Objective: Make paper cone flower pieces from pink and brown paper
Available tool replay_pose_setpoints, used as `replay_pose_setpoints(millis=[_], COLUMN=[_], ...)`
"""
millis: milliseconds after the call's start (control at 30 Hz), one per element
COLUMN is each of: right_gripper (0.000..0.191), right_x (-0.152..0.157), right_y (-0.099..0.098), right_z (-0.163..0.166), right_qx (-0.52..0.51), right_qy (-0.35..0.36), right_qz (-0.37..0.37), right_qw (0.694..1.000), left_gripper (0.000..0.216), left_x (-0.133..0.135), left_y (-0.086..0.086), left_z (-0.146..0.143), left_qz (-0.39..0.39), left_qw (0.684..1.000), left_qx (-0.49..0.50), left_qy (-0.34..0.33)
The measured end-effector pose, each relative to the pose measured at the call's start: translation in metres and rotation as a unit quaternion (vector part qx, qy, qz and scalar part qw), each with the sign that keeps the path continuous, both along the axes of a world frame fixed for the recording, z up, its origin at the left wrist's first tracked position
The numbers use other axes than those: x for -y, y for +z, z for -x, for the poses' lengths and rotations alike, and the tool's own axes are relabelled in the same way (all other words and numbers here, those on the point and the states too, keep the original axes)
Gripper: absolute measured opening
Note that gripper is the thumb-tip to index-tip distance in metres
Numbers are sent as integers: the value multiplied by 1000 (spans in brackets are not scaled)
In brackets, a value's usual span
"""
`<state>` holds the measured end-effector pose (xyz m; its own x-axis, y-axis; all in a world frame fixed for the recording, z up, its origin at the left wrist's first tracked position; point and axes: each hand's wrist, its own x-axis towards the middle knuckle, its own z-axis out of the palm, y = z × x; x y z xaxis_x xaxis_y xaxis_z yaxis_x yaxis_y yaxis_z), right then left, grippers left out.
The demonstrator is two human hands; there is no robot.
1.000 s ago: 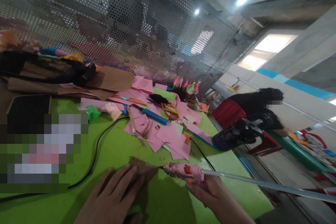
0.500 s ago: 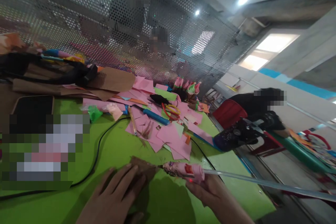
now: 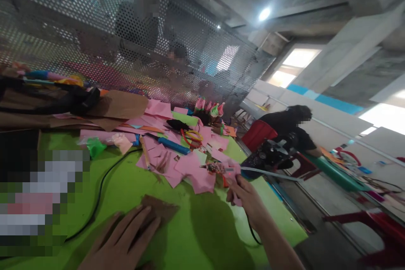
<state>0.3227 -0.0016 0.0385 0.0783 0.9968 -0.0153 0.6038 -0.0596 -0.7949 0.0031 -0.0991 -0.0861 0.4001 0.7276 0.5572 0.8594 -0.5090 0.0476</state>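
My right hand (image 3: 242, 190) is wrapped round the handle of a pink hot glue gun (image 3: 218, 168), which is held above the table. Its nozzle points left, a red light shows on its body, and a long clear glue stick (image 3: 268, 172) sticks out of its back. Flat on the green table, my left hand (image 3: 123, 236) has its fingers stretched out, the fingertips resting on a small piece of brown paper (image 3: 161, 209). Part of that paper is hidden under the fingers.
Pink paper pieces (image 3: 190, 168) lie behind the hands with a blue cutter knife (image 3: 174, 145) and yellow-and-red-handled scissors (image 3: 191, 137). A black cord (image 3: 103, 185) crosses the green table (image 3: 120, 190). A person (image 3: 286, 124) sits beyond the table's right edge.
The glue gun has lifted away from the brown paper, upward and to the right in my right hand. My left hand stays on the paper. The whole view has shifted somewhat.
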Motion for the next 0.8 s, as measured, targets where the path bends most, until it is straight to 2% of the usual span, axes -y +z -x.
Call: replay_pose_setpoints(millis=[67, 233, 400, 500, 567, 633, 700, 800], right_gripper=[41, 37, 34, 34, 31, 26, 21, 15], right_x=[-10, -16, -4, 2, 7, 11, 15, 17], right_y=[-6, -6, -3, -1, 2, 6, 10, 12], right_z=[-5, -10, -13, -11, -1, 16, 40, 77], right_qx=[56, 147, 323, 359, 331, 267, 193, 109], right_qy=[-7, -29, -55, -66, -32, 47, 146, 256], right_qz=[-20, -55, -51, -87, -147, -190, -175, -131], right_qw=[998, 987, 943, 927, 932, 944, 954, 952], left_gripper=[61, 59, 56, 54, 53, 55, 54, 47], left_x=[1, 3, 6, 6, 6, 6, 6, 7], left_y=[2, 17, 32, 39, 43, 46, 48, 49], left_z=[-1, 4, 4, 2, 1, 1, 0, 0], left_qz=[-7, 6, 39, 43, 47, 67, 86, 95], left_qw=[1000, 999, 999, 999, 999, 998, 996, 995], left_qx=[-1, -45, -19, -2, 9, 16, 23, 23], left_qy=[14, -17, 3, 3, -2, -1, 3, 6])
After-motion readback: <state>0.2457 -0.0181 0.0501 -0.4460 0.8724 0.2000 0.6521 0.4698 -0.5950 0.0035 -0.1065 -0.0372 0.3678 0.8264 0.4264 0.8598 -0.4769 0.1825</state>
